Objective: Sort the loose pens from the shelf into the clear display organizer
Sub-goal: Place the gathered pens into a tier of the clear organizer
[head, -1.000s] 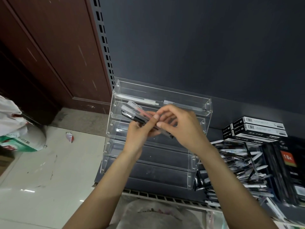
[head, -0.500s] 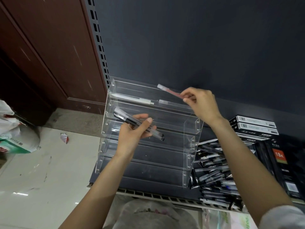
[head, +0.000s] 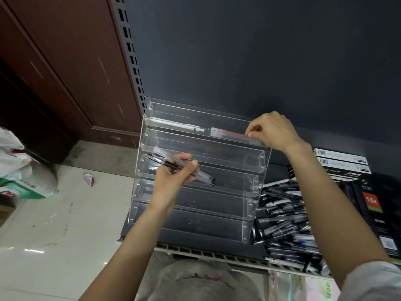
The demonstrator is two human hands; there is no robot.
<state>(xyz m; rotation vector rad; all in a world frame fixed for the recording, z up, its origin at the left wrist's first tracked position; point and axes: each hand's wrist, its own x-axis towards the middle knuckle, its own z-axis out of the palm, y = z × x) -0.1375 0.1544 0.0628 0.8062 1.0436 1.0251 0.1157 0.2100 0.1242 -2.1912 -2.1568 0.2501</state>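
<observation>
Item: red-ink pen [head: 230, 134]. Location: top tier of the clear display organizer [head: 201, 177], right half, lying lengthwise just beside a white pen [head: 184, 126] in the left half of the same tier. Half a second ago this pen was in the air above the tier; one second ago it sat with the bundle at mid-organizer. Reads as one pen nearly delivered.

Item: right hand [head: 274, 132]. Fingers curled at the pen's right end, fingertips [head: 250, 134] at the tier's front lip; whether they pinch the pen or have just let go I cannot tell. It has come down from its raised position of half a second ago.

Item: left hand [head: 173, 181]. Clamped round a small bundle of black and clear pens [head: 180, 169], slanted, in front of the middle tiers. Stays where it was; bundle one pen fewer than a second ago.

Item: loose pens [head: 286, 218]. Heap on the shelf [head: 217, 255] right of the organizer. Most sorting remains, by my judgement; four lower tiers look unfilled.

Item: boxed pens [head: 342, 161]. Stacked behind the heap.
</observation>
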